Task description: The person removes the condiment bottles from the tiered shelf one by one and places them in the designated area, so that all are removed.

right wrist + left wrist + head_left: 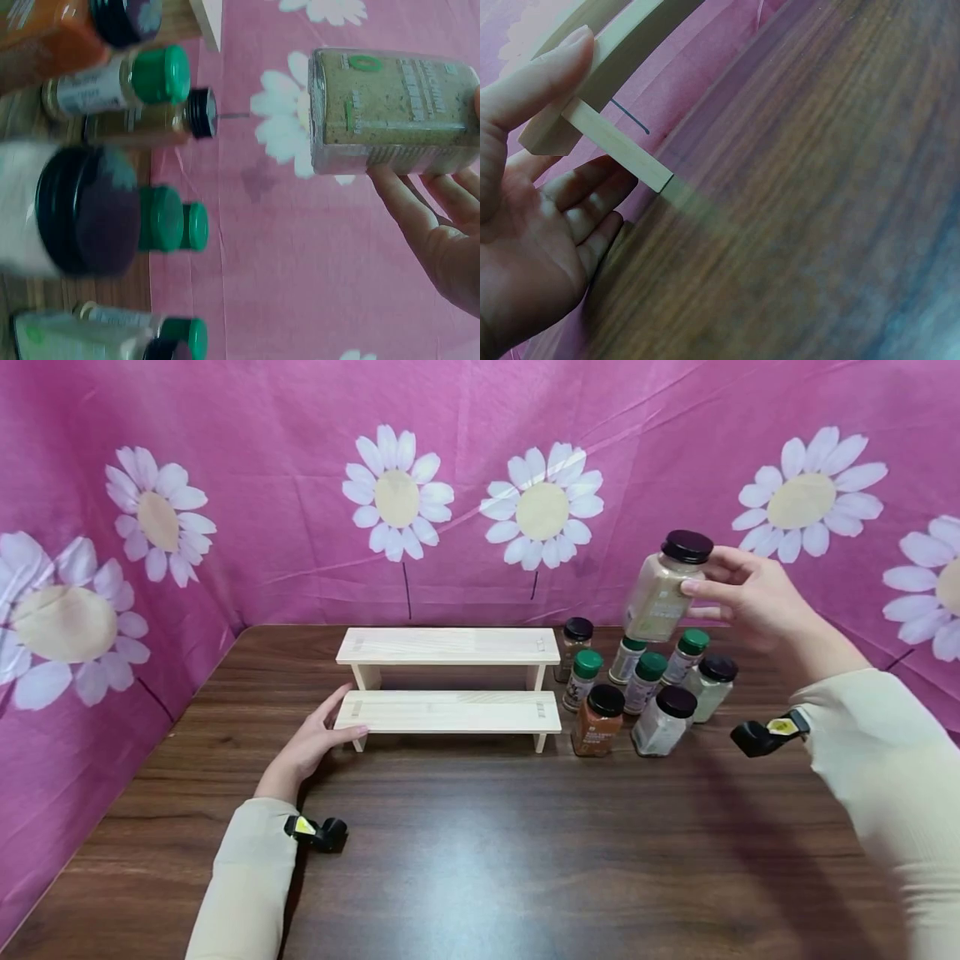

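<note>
My right hand (pixel 757 597) holds a large clear spice jar (pixel 660 597) with a black lid and pale greenish-brown contents, raised above the other jars. In the right wrist view, the fingers support one side of that jar (pixel 397 112). A two-step wooden shelf (pixel 447 712) stands at the middle of the table. At its left end, my left hand (pixel 303 747) grips the lower step, thumb on top. The left wrist view has the thumb on the board's end (pixel 551 135) and the other fingers below and behind, beside a shelf leg (pixel 622 150).
Right of the shelf stand several spice jars, among them a black-lidded orange jar (pixel 597 722), a black-lidded white jar (pixel 663 722) and small green-capped bottles (pixel 581 681). They stand on a dark wooden table (pixel 450 860). A pink daisy cloth (pixel 465 585) hangs behind.
</note>
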The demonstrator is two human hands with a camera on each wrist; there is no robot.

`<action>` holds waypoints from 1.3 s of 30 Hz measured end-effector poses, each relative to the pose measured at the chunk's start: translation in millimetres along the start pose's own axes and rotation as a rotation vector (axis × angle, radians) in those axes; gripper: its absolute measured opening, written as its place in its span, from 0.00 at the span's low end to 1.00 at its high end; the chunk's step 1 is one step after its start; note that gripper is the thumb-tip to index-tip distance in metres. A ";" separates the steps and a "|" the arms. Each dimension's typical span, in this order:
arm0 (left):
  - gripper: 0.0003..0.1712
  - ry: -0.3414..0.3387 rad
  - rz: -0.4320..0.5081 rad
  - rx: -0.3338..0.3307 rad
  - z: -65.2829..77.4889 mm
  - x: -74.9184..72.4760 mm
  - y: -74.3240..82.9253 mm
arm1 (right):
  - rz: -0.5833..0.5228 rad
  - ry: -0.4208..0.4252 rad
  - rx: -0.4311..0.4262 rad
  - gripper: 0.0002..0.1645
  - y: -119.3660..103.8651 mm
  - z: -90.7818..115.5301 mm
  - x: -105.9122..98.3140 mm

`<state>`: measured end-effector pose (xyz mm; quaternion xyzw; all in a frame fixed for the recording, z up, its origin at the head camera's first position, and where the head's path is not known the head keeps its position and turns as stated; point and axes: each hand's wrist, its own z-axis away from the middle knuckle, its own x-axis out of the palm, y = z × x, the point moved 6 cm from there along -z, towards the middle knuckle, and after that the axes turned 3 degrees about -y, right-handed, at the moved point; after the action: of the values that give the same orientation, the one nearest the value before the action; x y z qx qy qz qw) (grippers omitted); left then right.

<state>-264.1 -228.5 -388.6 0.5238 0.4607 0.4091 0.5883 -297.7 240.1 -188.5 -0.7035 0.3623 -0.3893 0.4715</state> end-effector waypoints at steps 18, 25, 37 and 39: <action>0.47 0.005 -0.003 -0.007 -0.6 -1.8 -1.9 | -0.181 -0.179 -0.119 0.28 -17.1 59.0 -59.4; 0.47 0.000 0.001 -0.003 -0.9 -0.8 -1.7 | -0.190 -0.191 -0.111 0.29 -12.6 83.3 -80.4; 0.46 0.000 -0.006 -0.002 -1.2 -0.7 -1.7 | -0.129 -0.167 -0.076 0.30 11.1 110.5 -102.7; 0.46 0.000 -0.007 -0.003 -1.2 -0.8 -1.5 | -0.134 -0.166 -0.075 0.30 16.5 113.7 -105.4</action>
<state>-265.4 -229.2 -390.0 0.5213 0.4619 0.4075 0.5906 -244.7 371.1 -254.4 -0.7730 0.2884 -0.3467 0.4462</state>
